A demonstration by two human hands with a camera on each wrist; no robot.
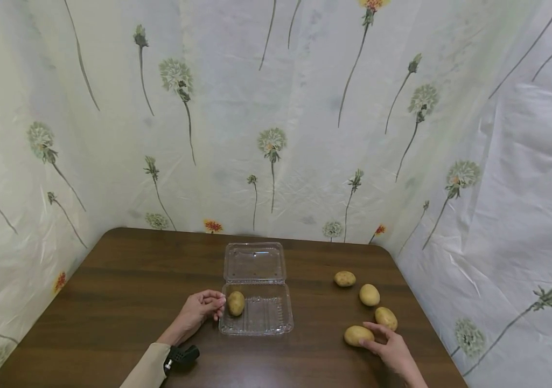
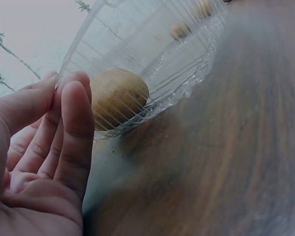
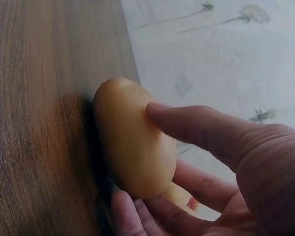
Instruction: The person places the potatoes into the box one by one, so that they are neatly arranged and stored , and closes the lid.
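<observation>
A clear plastic clamshell container (image 1: 268,323) lies with its lid (image 1: 254,262) folded back. One potato (image 1: 236,304) rests at the left side of its base. My left hand (image 1: 200,311) pinches the container's left rim between thumb and fingers, close beside that potato; the left wrist view shows the rim (image 2: 64,66) at the fingertips. On the right, my right hand (image 1: 390,349) grips another potato (image 1: 359,336) between thumb and fingers. In the right wrist view this potato (image 3: 130,137) has the thumb on one side and fingers curled under the other.
Three more potatoes stand on the right of the brown wooden table (image 1: 159,269): a far one (image 1: 344,278), a middle one (image 1: 369,295) and a near one (image 1: 386,318) just behind my right hand. A flower-patterned curtain (image 1: 276,108) surrounds the table's back and sides.
</observation>
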